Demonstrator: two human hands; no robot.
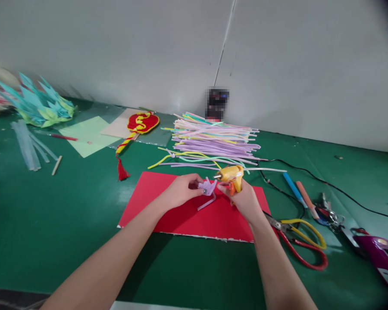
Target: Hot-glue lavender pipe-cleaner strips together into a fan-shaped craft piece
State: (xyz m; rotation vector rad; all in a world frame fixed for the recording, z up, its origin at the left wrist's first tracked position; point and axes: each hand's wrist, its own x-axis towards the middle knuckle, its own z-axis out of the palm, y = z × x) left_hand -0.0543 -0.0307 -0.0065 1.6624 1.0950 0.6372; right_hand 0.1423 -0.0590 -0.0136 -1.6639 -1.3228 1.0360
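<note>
Clock centred on red board (187,224), on green table (35,206). Left to right: spiky blue-green thing (48,105) at 10, clear sticks (26,146) just below it, pale green sheet (87,133) at 10, red-and-yellow fan (148,125) with tassel at 11. Left hand (181,189): fingers nearly closed, pinching small purple piece (208,187) over the board's 12 side, bent tail toward 8. Fuzzy stem pile (216,140) just past 12. Right hand (245,201): wrapped round yellow glue gun (230,174), nozzle toward 9, near piece; can't tell if fingertips touch piece. Two tubes (305,199) at 3, scissors (283,224) between 3 and 4, purple-handled tool (377,254) beyond.
</note>
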